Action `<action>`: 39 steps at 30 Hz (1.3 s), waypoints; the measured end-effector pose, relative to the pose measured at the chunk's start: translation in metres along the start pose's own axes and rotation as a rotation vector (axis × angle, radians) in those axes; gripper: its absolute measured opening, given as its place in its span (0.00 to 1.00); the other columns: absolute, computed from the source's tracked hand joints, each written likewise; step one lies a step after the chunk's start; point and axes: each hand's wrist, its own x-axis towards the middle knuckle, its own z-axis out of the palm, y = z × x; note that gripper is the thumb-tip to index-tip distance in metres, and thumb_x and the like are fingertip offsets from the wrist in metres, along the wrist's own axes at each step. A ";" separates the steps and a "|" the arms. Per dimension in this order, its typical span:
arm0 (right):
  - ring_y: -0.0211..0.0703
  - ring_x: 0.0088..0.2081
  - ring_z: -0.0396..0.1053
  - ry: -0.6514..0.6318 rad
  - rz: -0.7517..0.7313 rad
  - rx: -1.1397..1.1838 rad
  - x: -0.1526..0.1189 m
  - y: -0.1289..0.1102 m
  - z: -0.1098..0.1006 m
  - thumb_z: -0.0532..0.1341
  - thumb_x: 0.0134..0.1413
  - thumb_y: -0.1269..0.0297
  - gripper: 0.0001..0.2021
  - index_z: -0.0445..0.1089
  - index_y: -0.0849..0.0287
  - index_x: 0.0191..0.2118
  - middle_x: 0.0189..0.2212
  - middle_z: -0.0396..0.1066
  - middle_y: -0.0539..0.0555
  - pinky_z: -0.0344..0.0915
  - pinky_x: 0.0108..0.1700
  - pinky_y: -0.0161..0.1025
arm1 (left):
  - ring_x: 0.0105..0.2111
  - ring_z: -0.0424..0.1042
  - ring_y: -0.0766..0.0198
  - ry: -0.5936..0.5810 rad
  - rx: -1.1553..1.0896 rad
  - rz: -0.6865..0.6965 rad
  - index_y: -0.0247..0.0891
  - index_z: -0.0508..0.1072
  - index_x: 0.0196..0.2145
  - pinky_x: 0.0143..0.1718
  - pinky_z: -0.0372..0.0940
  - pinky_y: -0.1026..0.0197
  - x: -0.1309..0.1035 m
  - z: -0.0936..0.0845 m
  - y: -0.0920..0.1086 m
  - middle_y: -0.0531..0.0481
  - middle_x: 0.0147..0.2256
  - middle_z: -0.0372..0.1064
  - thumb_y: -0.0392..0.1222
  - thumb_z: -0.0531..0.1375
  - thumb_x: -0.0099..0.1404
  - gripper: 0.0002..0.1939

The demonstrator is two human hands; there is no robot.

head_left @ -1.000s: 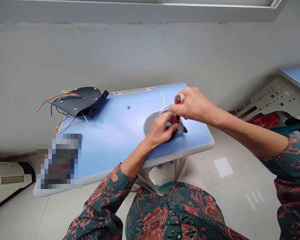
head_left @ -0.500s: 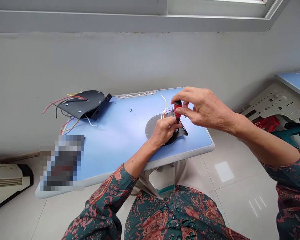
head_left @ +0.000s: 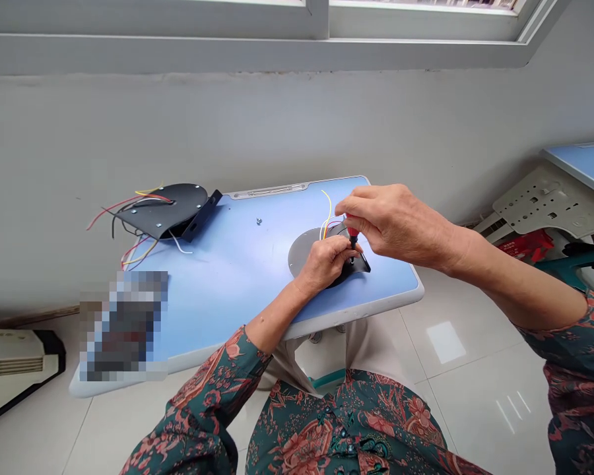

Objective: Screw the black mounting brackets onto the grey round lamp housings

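My right hand (head_left: 396, 221) is closed round the red-and-black handle of a screwdriver (head_left: 353, 232), which stands nearly upright. Its tip meets a screw near the edge of a dark round metal plate with a bent flange (head_left: 301, 247). My left hand (head_left: 327, 258) presses on that plate, its thumb and fingers pinched near the screwdriver's shaft and partly covering the plate. Yellow, white and red wires (head_left: 325, 227) rise from the plate's far side.
Another dark plate assembly (head_left: 178, 204) with coloured wires lies at the table's left. Several small screws (head_left: 259, 221) sit mid-table. A pixelated patch (head_left: 129, 326) covers something at the front left. The blue table (head_left: 218, 284) backs onto a wall; a second table (head_left: 587, 165) is at right.
My right hand has shifted its grip, now wrapping over the top of the screwdriver handle and hiding more of it. My left hand and the plate stay in place.
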 end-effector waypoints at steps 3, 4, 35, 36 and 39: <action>0.38 0.28 0.54 0.038 0.056 -0.075 -0.002 -0.002 0.005 0.52 0.69 0.69 0.12 0.72 0.63 0.38 0.29 0.68 0.55 0.49 0.33 0.39 | 0.28 0.75 0.66 -0.012 -0.021 -0.001 0.38 0.75 0.30 0.34 0.69 0.64 0.000 0.001 -0.002 0.53 0.28 0.78 0.35 0.57 0.73 0.13; 0.37 0.26 0.52 0.059 0.104 -0.119 -0.002 -0.004 0.008 0.52 0.70 0.67 0.13 0.71 0.64 0.37 0.27 0.67 0.54 0.48 0.32 0.39 | 0.28 0.75 0.66 -0.019 -0.020 -0.010 0.38 0.75 0.30 0.34 0.70 0.64 0.000 0.001 -0.003 0.53 0.28 0.77 0.34 0.57 0.73 0.13; 0.38 0.31 0.60 0.071 -0.074 0.074 -0.009 0.007 -0.009 0.55 0.66 0.69 0.10 0.75 0.60 0.41 0.37 0.73 0.55 0.53 0.35 0.38 | 0.28 0.76 0.66 -0.039 -0.039 -0.140 0.37 0.74 0.27 0.33 0.70 0.64 -0.001 -0.001 -0.003 0.53 0.29 0.79 0.32 0.65 0.64 0.08; 0.38 0.30 0.60 0.083 -0.068 0.067 -0.008 0.008 -0.007 0.56 0.66 0.68 0.10 0.75 0.60 0.39 0.35 0.73 0.55 0.53 0.35 0.38 | 0.28 0.77 0.65 -0.039 -0.054 -0.141 0.37 0.74 0.28 0.33 0.71 0.64 -0.001 -0.001 -0.002 0.53 0.29 0.80 0.32 0.65 0.64 0.08; 0.38 0.27 0.56 0.148 0.114 -0.044 -0.007 0.006 0.006 0.58 0.69 0.58 0.16 0.72 0.62 0.32 0.27 0.69 0.54 0.50 0.34 0.39 | 0.28 0.78 0.66 -0.060 -0.096 -0.140 0.37 0.78 0.31 0.33 0.72 0.64 -0.002 -0.001 -0.002 0.52 0.30 0.81 0.30 0.61 0.67 0.08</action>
